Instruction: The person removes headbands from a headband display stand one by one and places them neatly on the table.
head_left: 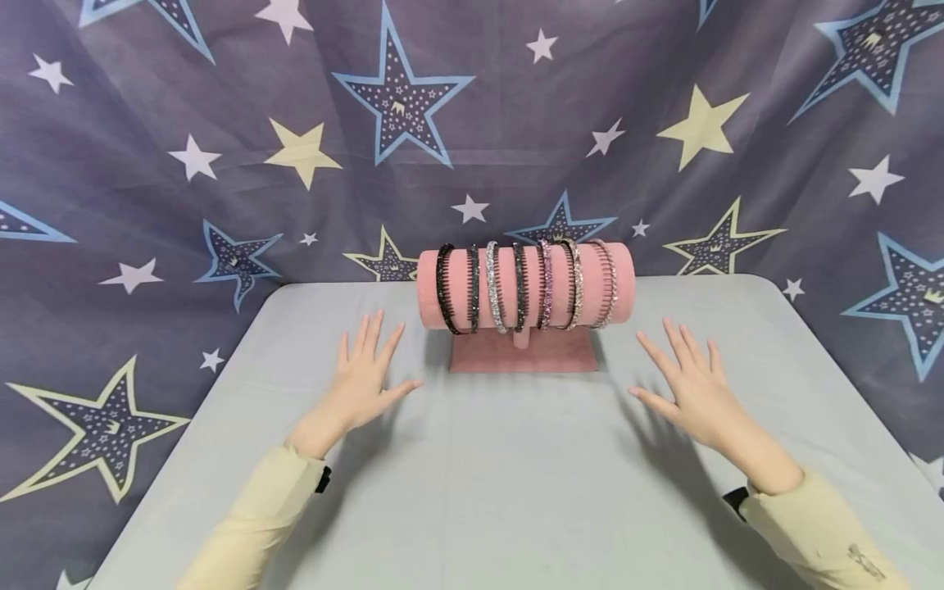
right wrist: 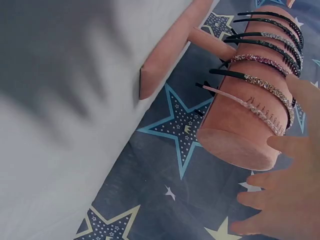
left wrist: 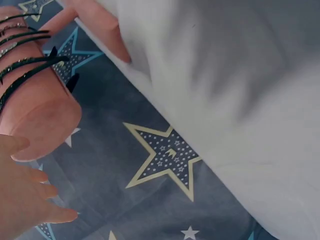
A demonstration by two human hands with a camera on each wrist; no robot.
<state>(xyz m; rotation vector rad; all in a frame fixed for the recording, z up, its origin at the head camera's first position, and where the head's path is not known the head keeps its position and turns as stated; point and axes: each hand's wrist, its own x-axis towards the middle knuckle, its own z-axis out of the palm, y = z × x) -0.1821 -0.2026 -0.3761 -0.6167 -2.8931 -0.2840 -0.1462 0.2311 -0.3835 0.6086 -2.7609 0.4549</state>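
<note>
A pink padded headband stand [head_left: 623, 287] stands toward the back of the table, a thick horizontal roll on a short post and flat base. Several glittery headbands with comb teeth circle the roll: black ones at the left, a silver headband [head_left: 492, 287], a purple headband [head_left: 546, 285], and paler ones such as the pink headband [right wrist: 267, 119] at the right. My left hand [head_left: 361, 381] hovers left of the stand, fingers spread and holding nothing. On the other side my right hand [head_left: 693, 393] is likewise spread, apart from the stand.
A light grey cloth covers the table [head_left: 516, 492]. Behind it and along both sides hangs a dark curtain [head_left: 457, 180] printed with stars. Both hands cast shadows on the cloth. Dark bands [head_left: 323, 479] show at the sleeve cuffs.
</note>
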